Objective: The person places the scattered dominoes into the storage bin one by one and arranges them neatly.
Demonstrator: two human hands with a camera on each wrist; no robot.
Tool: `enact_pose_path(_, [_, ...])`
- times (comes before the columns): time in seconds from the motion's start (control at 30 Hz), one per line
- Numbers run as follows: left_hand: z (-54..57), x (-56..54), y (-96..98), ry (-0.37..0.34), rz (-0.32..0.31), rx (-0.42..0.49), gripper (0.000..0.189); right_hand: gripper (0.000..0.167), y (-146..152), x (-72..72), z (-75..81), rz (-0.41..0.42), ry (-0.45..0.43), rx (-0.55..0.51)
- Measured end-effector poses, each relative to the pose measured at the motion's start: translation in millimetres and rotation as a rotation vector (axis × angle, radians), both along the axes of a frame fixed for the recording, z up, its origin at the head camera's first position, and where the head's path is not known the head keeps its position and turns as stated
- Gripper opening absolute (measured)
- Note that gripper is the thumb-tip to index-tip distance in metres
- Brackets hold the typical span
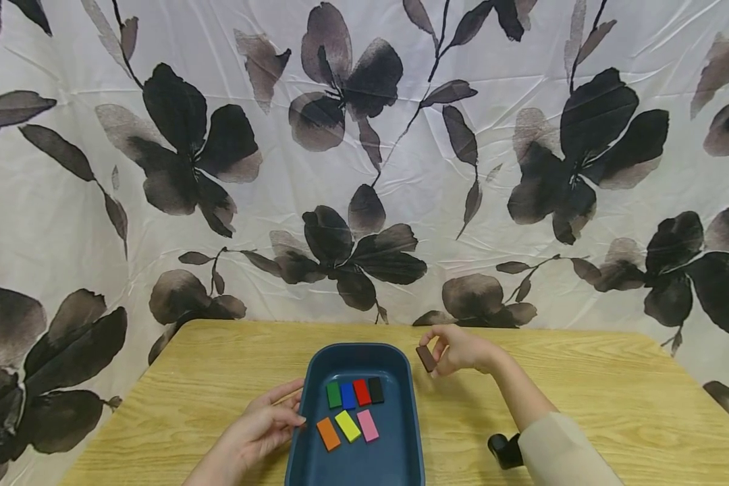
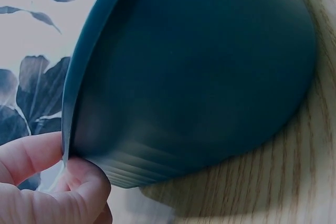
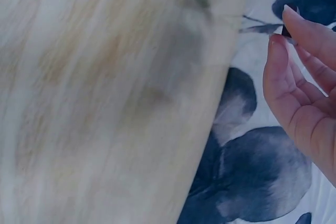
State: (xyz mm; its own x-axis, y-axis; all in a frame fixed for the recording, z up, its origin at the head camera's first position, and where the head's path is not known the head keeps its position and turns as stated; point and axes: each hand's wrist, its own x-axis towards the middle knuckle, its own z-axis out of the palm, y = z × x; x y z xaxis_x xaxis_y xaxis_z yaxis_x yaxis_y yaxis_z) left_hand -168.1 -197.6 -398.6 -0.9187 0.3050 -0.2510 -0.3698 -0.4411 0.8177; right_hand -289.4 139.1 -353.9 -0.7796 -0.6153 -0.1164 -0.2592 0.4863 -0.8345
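Observation:
A dark blue tray (image 1: pixel 370 467) lies on the table with several small coloured blocks inside. Green (image 1: pixel 334 395), blue (image 1: pixel 348 396), red (image 1: pixel 362 392) and black (image 1: pixel 376 390) blocks form its back row. In front of them lie an orange block (image 1: pixel 328 434), a yellow block (image 1: pixel 347 426) and a pink block (image 1: pixel 368 426). My left hand (image 1: pixel 260 426) pinches the tray's left rim between thumb and fingers, as the left wrist view confirms. Beyond the right rim, my right hand (image 1: pixel 458 349) pinches a brown block (image 1: pixel 426 359) by its ends; fingers mostly hide it in the right wrist view.
A black object (image 1: pixel 505 451) sits on the wooden table (image 1: pixel 601 385) beside my right sleeve (image 1: pixel 559 449). Behind the table's back edge hangs a white cloth (image 1: pixel 401 182) with dark flowers.

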Motion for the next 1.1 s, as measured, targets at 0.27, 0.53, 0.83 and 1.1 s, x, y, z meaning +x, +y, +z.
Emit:
enact_pose_path(0.27, [2.2,-1.3,0.6,-0.002,0.011,-0.016,0.083,0.048,-15,2.0,16.2,0.068,0.028,-0.008])
enact_pose_path(0.53, [1.6,0.4,1.0,-0.018,0.023,-0.019,0.083,0.048,-36,6.0,23.4,0.112,-0.015,-0.029])
enact_pose_path(0.83, [3.0,-1.6,1.5,-0.016,0.032,0.014,0.083,0.046,-66,7.4,29.0,0.171,-0.047,-0.038])
enact_pose_path(1.1, [0.8,1.5,1.6,-0.042,0.046,0.007,0.082,0.045,-91,14.9,28.1,0.238,-0.072,-0.065])
